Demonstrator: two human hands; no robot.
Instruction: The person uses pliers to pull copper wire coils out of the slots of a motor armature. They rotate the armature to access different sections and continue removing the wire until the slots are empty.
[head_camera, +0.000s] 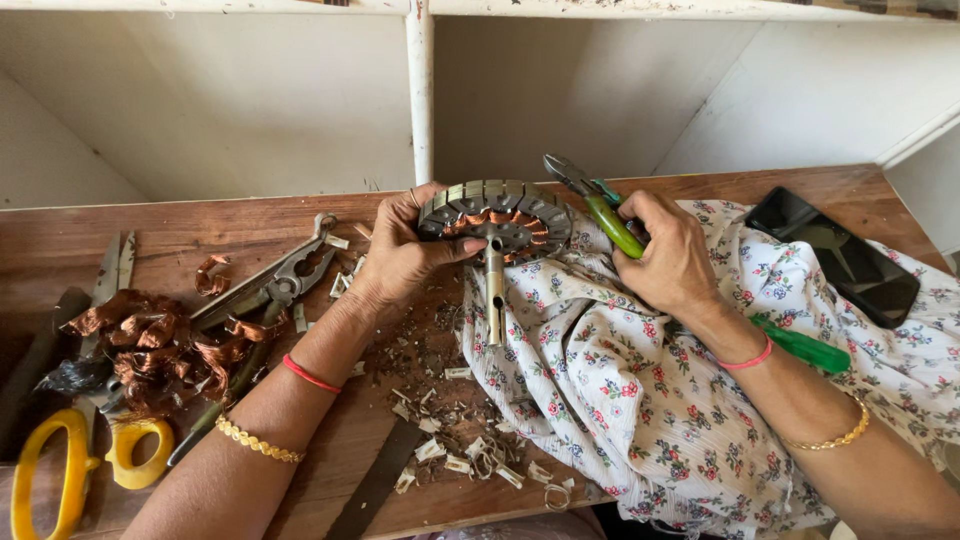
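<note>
**A:** Where does the motor stator (497, 217) sit right now?

**B:** Tilted on edge at the back of the bench (200, 235), half on the flowered cloth (620, 400), its metal shaft (494, 290) pointing down toward the person. The left hand (405, 255) is clenched on its rim — thumb across the face, fingers behind.

**A:** And the other hand?

**B:** The right hand (670, 260) has its grip closed around the green-handled cutters (610, 215); the jaws lie just beside the stator's right edge, near the copper windings (500, 222). Whether the blades already touch wire, I can't tell.

**A:** How would you do it well?

**B:** I'd judge the left hand should brace the stator against the cloth so it can't roll, and the cutter tips should bite only copper — not the steel teeth. Short nips, fingers kept clear behind the rim.

**A:** The mess around it?

**B:** Copper scraps (150, 345), big pliers (275, 285) and yellow-handled scissors (75, 465) lie well to the left; a dark phone (835, 255) rests on the cloth at right.
</note>
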